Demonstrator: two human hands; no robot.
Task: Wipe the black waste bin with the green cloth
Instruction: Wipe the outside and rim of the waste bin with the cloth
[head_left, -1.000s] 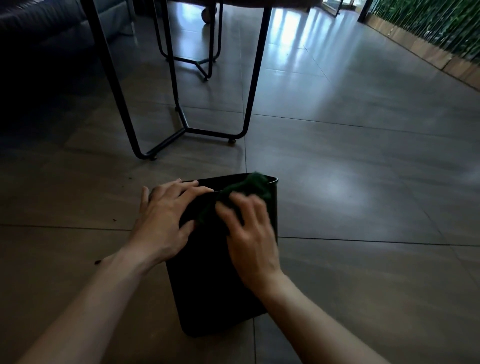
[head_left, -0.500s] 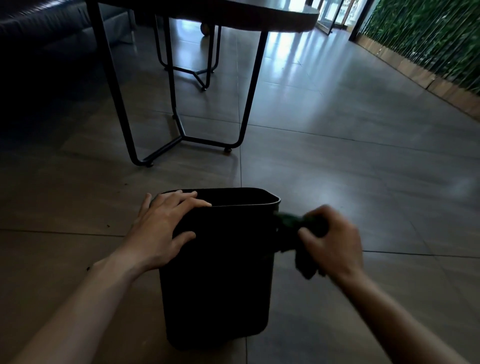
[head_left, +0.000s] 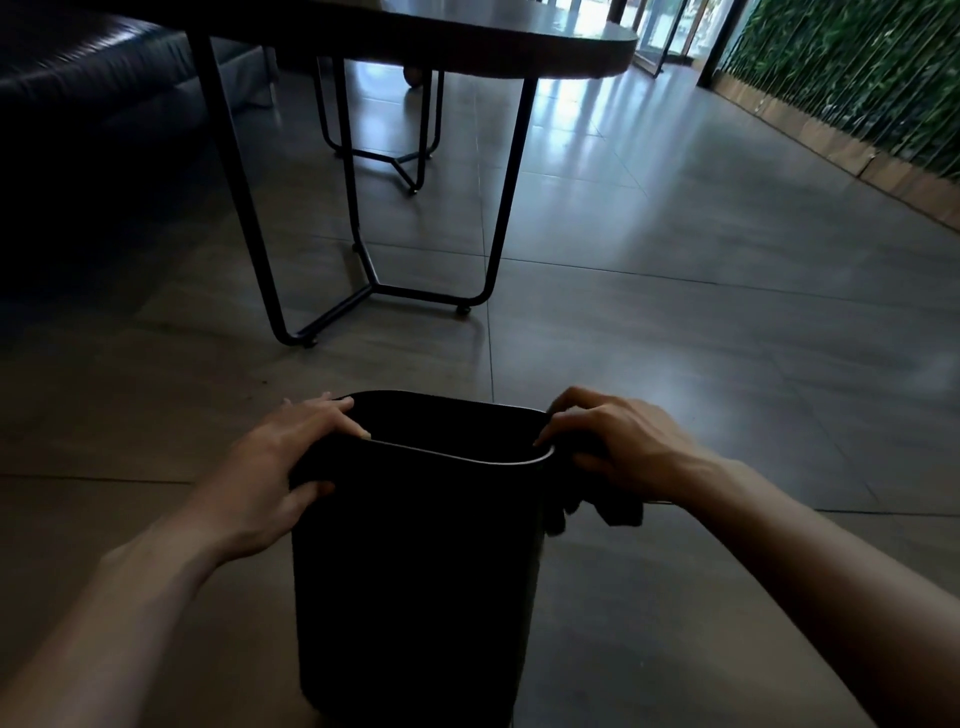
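Observation:
The black waste bin (head_left: 415, 561) stands upright on the tiled floor right in front of me. My left hand (head_left: 280, 467) grips its left rim, fingers over the edge and thumb on the outer wall. My right hand (head_left: 618, 447) is at the right rim, fingers curled round the dark green cloth (head_left: 608, 506). The cloth hangs in a bunch below that hand, against the bin's right side; most of it is hidden by the hand and looks almost black in the dim light.
A table (head_left: 467, 36) with thin black metal legs (head_left: 498, 208) stands just beyond the bin. A dark sofa (head_left: 78, 104) fills the far left. A green plant wall (head_left: 857, 67) runs along the right. Open tiled floor (head_left: 727, 338) lies to the right.
My right hand has carried the cloth off the bin's top to its right side and now sits at the right rim. My left hand shifted to grip the left rim. The view rose.

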